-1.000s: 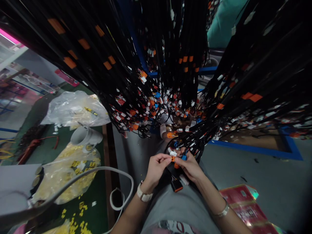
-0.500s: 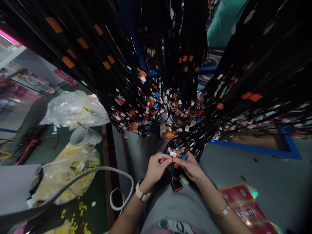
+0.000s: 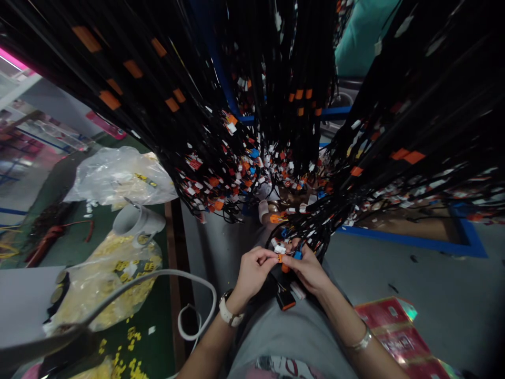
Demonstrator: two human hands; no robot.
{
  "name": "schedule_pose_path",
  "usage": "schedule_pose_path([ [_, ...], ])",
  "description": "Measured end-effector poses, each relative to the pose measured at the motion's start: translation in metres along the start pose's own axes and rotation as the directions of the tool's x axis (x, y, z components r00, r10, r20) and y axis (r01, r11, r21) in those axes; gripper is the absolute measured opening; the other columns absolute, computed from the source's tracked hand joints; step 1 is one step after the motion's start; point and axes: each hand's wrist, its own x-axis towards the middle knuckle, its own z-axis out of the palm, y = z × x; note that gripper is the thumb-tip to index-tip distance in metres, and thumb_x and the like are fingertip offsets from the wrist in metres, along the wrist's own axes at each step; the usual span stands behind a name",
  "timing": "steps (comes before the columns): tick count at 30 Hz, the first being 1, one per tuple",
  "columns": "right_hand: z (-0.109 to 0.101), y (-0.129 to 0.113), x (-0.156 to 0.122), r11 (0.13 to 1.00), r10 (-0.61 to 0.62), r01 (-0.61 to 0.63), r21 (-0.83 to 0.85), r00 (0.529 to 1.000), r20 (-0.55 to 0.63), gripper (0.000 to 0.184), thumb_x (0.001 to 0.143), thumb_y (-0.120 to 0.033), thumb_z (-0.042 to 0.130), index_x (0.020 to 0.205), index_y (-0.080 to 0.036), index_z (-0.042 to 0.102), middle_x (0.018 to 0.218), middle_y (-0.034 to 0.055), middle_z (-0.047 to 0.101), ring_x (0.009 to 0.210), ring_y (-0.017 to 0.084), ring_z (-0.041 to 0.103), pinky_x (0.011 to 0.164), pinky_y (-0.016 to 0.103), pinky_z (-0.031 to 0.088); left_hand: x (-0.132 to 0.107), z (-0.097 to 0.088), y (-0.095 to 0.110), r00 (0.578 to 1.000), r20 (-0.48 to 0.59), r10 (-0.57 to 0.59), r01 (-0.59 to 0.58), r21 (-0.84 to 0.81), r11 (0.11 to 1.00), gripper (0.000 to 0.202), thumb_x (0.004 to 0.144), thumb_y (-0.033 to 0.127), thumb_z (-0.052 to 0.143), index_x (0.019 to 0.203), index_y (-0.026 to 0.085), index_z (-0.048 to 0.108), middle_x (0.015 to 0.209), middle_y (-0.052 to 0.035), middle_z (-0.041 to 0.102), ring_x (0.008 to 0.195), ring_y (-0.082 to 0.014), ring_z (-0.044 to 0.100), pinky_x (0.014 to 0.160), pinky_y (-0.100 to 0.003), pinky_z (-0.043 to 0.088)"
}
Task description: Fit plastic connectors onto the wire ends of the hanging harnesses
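Observation:
My left hand (image 3: pixel 252 272) and my right hand (image 3: pixel 308 270) meet above my lap, fingers pinched together on a small orange connector (image 3: pixel 280 258) at the end of thin black wires. A blue connector (image 3: pixel 298 255) and a white connector (image 3: pixel 280 248) stick up just above my right fingers. Below the hands a black and orange connector block (image 3: pixel 285 299) rests on my grey-clothed lap. Thick bundles of hanging black wire harnesses (image 3: pixel 276 131) with orange, white and blue ends fill the view above the hands.
At the left a green-topped table (image 3: pixel 153 316) carries clear bags of small yellow parts (image 3: pixel 106 273), a white mug (image 3: pixel 136 223) and a grey cable (image 3: pixel 189 284). A red printed box (image 3: pixel 398 337) lies on the grey floor at the right, near a blue frame (image 3: pixel 414 242).
Both hands stay pinched on the orange connector; the left wrist has shifted very slightly. Nothing else has visibly moved.

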Motion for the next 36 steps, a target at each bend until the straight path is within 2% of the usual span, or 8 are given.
schedule_pose_path([
  [3,0.001,-0.001,-0.001,1.000,0.028,-0.028,-0.006,1.000,0.007,0.045,0.054,-0.017,0.083,0.076,-0.025,0.045,0.075,-0.0072,0.051,0.069,0.010,0.052,0.064,0.024,0.042,0.002,-0.001,-0.005,0.990,0.066,-0.121,0.129,-0.144,0.981,0.017,0.068,0.030,0.071,0.071,0.014,0.068,0.051,0.0070,0.032,0.050,-0.0068,0.028,0.050,-0.022,0.021],
  [5,0.002,-0.002,-0.001,0.999,0.032,-0.032,-0.004,0.999,0.013,0.046,0.054,-0.017,0.083,0.077,-0.025,0.045,0.076,-0.0073,0.051,0.069,0.010,0.052,0.063,0.024,0.042,0.003,-0.002,-0.007,0.956,0.172,-0.237,0.278,-0.277,0.920,0.027,0.065,0.036,0.074,0.075,0.013,0.064,0.051,0.0080,0.032,0.048,-0.0054,0.024,0.047,-0.022,0.017],
  [10,0.001,0.000,-0.001,0.998,-0.011,0.011,-0.070,1.000,0.008,0.044,0.053,-0.018,0.083,0.076,-0.024,0.046,0.077,-0.0065,0.050,0.066,0.010,0.050,0.061,0.024,0.042,-0.002,0.000,-0.013,0.790,0.525,-0.316,0.585,-0.495,0.642,0.036,0.070,0.044,0.071,0.079,0.013,0.056,0.052,0.0094,0.027,0.044,-0.0029,0.015,0.043,-0.020,0.009],
  [14,0.001,0.000,-0.001,0.990,-0.037,0.037,-0.138,0.999,0.006,0.042,0.055,-0.021,0.083,0.077,-0.024,0.047,0.077,-0.0058,0.051,0.068,0.012,0.050,0.063,0.026,0.043,-0.007,0.005,-0.019,0.686,0.677,-0.266,0.718,-0.571,0.399,0.032,0.075,0.041,0.068,0.074,0.014,0.049,0.051,0.0100,0.023,0.043,-0.0023,0.012,0.040,-0.017,0.009],
  [24,-0.003,0.001,0.003,0.968,-0.076,0.079,-0.240,0.997,0.020,0.039,0.057,-0.022,0.082,0.078,-0.024,0.049,0.077,-0.0049,0.054,0.073,0.014,0.052,0.070,0.028,0.044,-0.015,0.023,-0.032,0.684,0.696,-0.217,0.695,-0.713,-0.094,0.017,0.082,0.025,0.062,0.089,0.013,0.053,0.051,0.0091,0.025,0.040,-0.0021,0.025,0.036,-0.010,0.018],
  [27,-0.003,0.000,0.003,0.970,-0.062,0.068,-0.235,0.998,0.030,0.039,0.057,-0.022,0.082,0.078,-0.024,0.049,0.076,-0.0051,0.054,0.070,0.013,0.052,0.067,0.028,0.043,-0.018,0.030,-0.034,0.706,0.673,-0.220,0.665,-0.737,-0.119,0.016,0.082,0.025,0.062,0.087,0.012,0.053,0.051,0.0086,0.029,0.040,-0.0019,0.026,0.036,-0.011,0.018],
  [29,-0.002,0.000,0.002,0.973,-0.048,0.054,-0.224,0.998,0.036,0.039,0.058,-0.023,0.082,0.079,-0.024,0.049,0.076,-0.0057,0.054,0.068,0.012,0.051,0.064,0.027,0.042,-0.018,0.034,-0.036,0.731,0.641,-0.231,0.644,-0.762,-0.077,0.019,0.080,0.027,0.064,0.085,0.013,0.053,0.050,0.0088,0.030,0.039,-0.0017,0.025,0.036,-0.011,0.017],
  [36,0.000,-0.002,0.000,0.989,-0.044,0.044,-0.142,0.999,0.002,0.033,0.062,-0.030,0.080,0.077,-0.024,0.051,0.073,-0.0053,0.054,0.068,0.012,0.051,0.067,0.027,0.042,-0.014,0.040,-0.033,0.858,0.423,-0.291,0.500,-0.818,0.284,0.037,0.069,0.042,0.071,0.070,0.014,0.048,0.041,0.0110,0.028,0.036,-0.0008,0.015,0.035,-0.014,0.010],
])
